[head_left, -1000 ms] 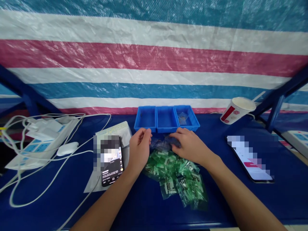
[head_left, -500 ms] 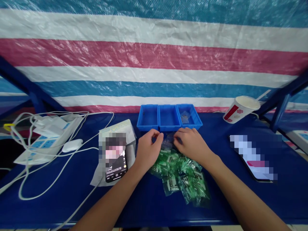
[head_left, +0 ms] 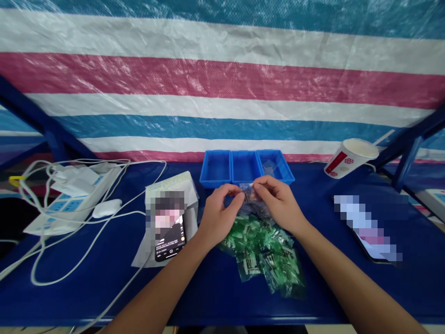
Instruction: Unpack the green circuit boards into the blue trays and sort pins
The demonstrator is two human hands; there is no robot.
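A small clear plastic bag (head_left: 248,192) with tiny dark pieces in it is held up between my two hands. My left hand (head_left: 222,211) pinches its left edge between thumb and fingers. On the other side, my right hand (head_left: 278,202) pinches the bag's upper right corner. Just below lies a heap of green-tinted plastic packets (head_left: 260,246) with white and dark metallic pieces inside. More clear bags (head_left: 259,211) lie between that heap and my hands. Right behind my hands stand three joined blue bins (head_left: 245,167); the right one holds a clear bag (head_left: 269,167).
At left, a phone (head_left: 170,236) leans on a tissue pack (head_left: 189,195), beside a power strip (head_left: 66,208) with tangled white cables (head_left: 38,260). A second phone (head_left: 365,236) lies at right, near a paper cup (head_left: 351,157). A striped tarp (head_left: 222,79) hangs behind the table.
My hands have come closer together and lifted a small clear bag from the table. Both now pinch it in front of the bins. The view has shifted slightly.
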